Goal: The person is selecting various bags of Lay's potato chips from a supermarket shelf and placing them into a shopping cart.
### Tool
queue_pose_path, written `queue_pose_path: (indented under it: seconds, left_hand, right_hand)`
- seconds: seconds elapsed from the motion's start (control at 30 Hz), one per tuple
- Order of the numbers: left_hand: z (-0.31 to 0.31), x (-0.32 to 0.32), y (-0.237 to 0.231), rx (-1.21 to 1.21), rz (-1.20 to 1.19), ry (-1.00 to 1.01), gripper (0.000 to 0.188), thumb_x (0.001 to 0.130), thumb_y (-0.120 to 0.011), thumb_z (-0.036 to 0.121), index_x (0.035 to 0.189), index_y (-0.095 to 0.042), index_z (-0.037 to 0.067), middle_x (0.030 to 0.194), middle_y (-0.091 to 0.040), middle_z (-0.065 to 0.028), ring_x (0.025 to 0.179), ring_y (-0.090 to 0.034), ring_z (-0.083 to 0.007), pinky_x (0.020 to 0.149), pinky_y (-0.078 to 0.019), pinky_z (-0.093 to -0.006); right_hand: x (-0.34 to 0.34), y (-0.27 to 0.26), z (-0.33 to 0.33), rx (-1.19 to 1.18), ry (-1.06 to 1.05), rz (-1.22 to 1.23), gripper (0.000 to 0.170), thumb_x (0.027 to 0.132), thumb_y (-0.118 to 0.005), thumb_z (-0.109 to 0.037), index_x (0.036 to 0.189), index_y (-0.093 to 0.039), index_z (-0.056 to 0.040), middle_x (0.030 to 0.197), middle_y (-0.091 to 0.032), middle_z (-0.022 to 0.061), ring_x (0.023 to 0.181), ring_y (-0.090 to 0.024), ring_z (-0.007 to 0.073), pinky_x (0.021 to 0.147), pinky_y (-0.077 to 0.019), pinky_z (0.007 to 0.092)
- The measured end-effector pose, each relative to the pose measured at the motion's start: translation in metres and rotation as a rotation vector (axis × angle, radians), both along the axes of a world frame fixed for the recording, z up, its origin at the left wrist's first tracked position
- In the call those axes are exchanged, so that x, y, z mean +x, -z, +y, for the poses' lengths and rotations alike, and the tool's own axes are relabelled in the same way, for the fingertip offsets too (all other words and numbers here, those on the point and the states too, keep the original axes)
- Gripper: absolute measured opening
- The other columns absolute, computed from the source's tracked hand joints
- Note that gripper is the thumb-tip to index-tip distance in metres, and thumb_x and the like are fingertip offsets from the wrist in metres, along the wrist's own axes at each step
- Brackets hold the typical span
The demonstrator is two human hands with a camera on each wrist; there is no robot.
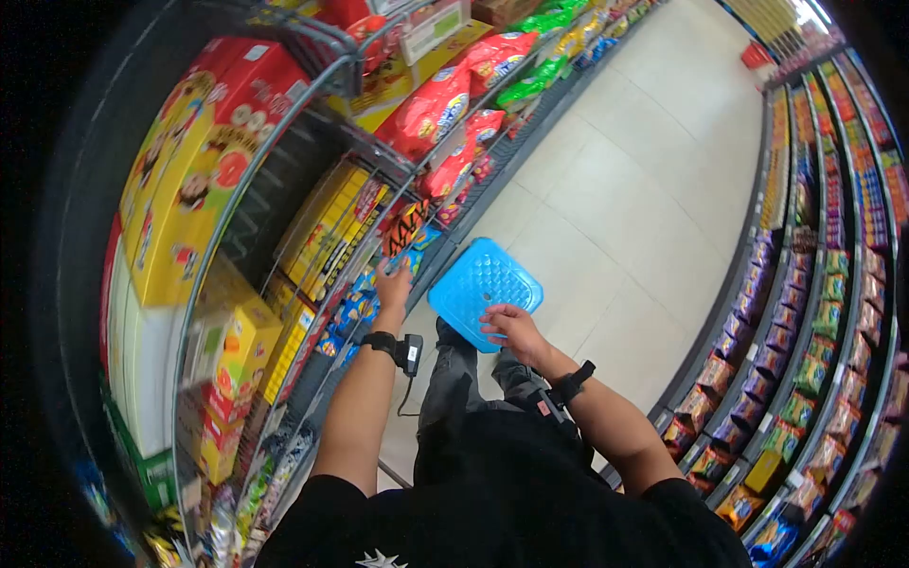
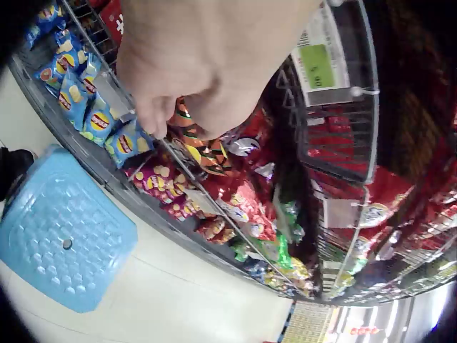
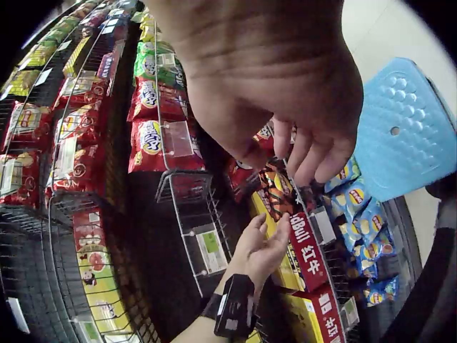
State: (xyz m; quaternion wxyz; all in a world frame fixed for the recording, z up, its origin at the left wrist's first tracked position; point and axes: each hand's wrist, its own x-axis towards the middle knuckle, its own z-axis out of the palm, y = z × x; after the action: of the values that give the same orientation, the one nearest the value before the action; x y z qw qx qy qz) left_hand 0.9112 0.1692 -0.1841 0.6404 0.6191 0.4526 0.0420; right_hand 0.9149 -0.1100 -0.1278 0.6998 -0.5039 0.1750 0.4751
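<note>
An orange-and-black striped bag [image 1: 405, 227] leans at the front wire of a low shelf, among red and blue snack packs. My left hand [image 1: 393, 284] reaches in beside it, its fingertips right at the lower end of the bag. In the right wrist view the fingers of the left hand [image 3: 263, 243] are loosely bent, with the thumb standing apart. My right hand [image 1: 513, 331] hangs over a blue plastic stool [image 1: 483, 279], holding nothing, its fingers relaxed. In the right wrist view this hand [image 3: 285, 100] partly covers the shelf behind it.
Yellow-and-red Red Bull boxes [image 3: 307, 246] sit beside the bag. Small blue chip bags [image 2: 100, 118] line the lowest ledge. Wire shelf fronts carry price tags [image 2: 321, 64]. Across the tiled aisle [image 1: 630, 180] runs another rack of snacks [image 1: 805, 350].
</note>
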Motion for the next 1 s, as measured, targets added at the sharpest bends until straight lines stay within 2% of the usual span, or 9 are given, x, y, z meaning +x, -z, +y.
queue_pose_path:
  seconds: [0.23,0.37,0.5,0.67,0.8,0.83,0.87,0.9,1.0]
  left_hand:
    - [0.086,0.048,0.125,0.206,0.023,0.029,0.042,0.082,-0.071,0.019,0.12,-0.056,0.006,0.095,-0.067,-0.0126,0.078,-0.065,-0.0186,0.066,-0.0502,-0.0303]
    - [0.101,0.045,0.125,0.506,0.294,0.113,0.023,0.084,-0.069,0.019,0.097,-0.066,0.0,0.083,-0.068,-0.0116,0.082,-0.067,-0.0225,0.066,-0.0506,-0.0317]
    - [0.058,0.032,0.063,0.177,-0.212,0.093,0.014,0.087,-0.066,0.014,0.091,-0.067,0.0,0.077,-0.066,-0.0044,0.071,-0.061,-0.0119,0.061,-0.0465,-0.0245]
    - [-0.008,0.009,-0.039,0.16,-0.264,0.253,0.01,0.089,-0.065,0.012,0.092,-0.064,0.002,0.075,-0.062,-0.0007,0.065,-0.055,-0.0076,0.056,-0.0426,-0.022]
    - [-0.066,0.001,-0.109,-0.085,-0.176,0.497,0.008,0.083,-0.065,0.003,0.09,-0.061,0.001,0.079,-0.066,-0.0082,0.067,-0.064,-0.0161,0.06,-0.0521,-0.0283]
    - [-0.078,-0.007,-0.129,-0.143,-0.207,0.458,0.01,0.084,-0.065,0.003,0.091,-0.061,-0.001,0.079,-0.066,-0.0103,0.068,-0.065,-0.0185,0.061,-0.0548,-0.0296]
    - [-0.095,-0.004,-0.151,-0.172,-0.223,0.47,0.009,0.083,-0.064,0.003,0.088,-0.059,-0.002,0.076,-0.066,-0.0116,0.061,-0.063,-0.018,0.054,-0.0524,-0.0297]
    - [-0.107,0.004,-0.169,-0.2,-0.237,0.483,0.009,0.082,-0.064,0.003,0.085,-0.058,-0.003,0.073,-0.065,-0.013,0.054,-0.061,-0.0175,0.047,-0.0499,-0.0298]
    - [-0.13,0.002,-0.213,-0.336,-0.286,0.511,0.009,0.082,-0.063,0.003,0.085,-0.058,-0.004,0.072,-0.065,-0.014,0.055,-0.062,-0.0181,0.05,-0.0516,-0.0304]
  right_hand:
    - [0.011,0.017,0.025,0.007,0.031,0.017,0.024,0.089,-0.059,-0.019,0.11,-0.056,-0.0091,0.106,-0.065,0.0042,0.091,-0.062,0.0152,0.076,-0.0499,0.0306]
    - [-0.002,0.021,0.022,-0.028,0.027,0.061,0.022,0.089,-0.06,-0.018,0.109,-0.056,-0.0092,0.105,-0.064,0.0046,0.089,-0.062,0.0149,0.077,-0.0498,0.0311]
    - [-0.001,0.029,0.01,0.01,0.018,-0.009,0.02,0.089,-0.058,-0.012,0.109,-0.057,-0.0092,0.108,-0.063,0.0053,0.093,-0.062,0.016,0.081,-0.0492,0.0334]
    - [0.023,0.055,-0.002,-0.067,-0.055,-0.52,0.028,0.083,-0.068,-0.007,0.108,-0.057,-0.003,0.098,-0.064,0.0065,0.087,-0.062,0.0155,0.076,-0.0523,0.0315]
    - [0.062,0.022,-0.042,-0.32,-0.059,-0.957,0.08,0.072,-0.083,-0.034,0.132,-0.042,-0.0006,0.121,-0.053,0.0172,0.11,-0.055,0.0266,0.096,-0.046,0.038]
    - [0.069,0.012,-0.055,-0.284,-0.13,-1.109,0.095,0.071,-0.083,-0.033,0.144,-0.029,-0.0042,0.14,-0.04,0.0208,0.121,-0.049,0.0334,0.104,-0.0406,0.0395]
    - [0.078,-0.002,-0.069,-0.172,-0.124,-1.204,0.097,0.071,-0.084,-0.029,0.145,-0.027,-0.0039,0.136,-0.045,0.0196,0.121,-0.05,0.0311,0.105,-0.0384,0.0386]
    - [0.087,-0.002,-0.078,0.195,-0.168,-0.927,0.092,0.07,-0.084,-0.026,0.142,-0.032,-0.0033,0.129,-0.052,0.0158,0.118,-0.051,0.0258,0.104,-0.0387,0.0378]
    - [0.081,-0.076,-0.122,0.291,-0.217,-0.993,0.077,0.076,-0.08,-0.018,0.137,-0.036,0.0004,0.123,-0.058,0.0076,0.115,-0.052,0.0171,0.102,-0.0402,0.0334]
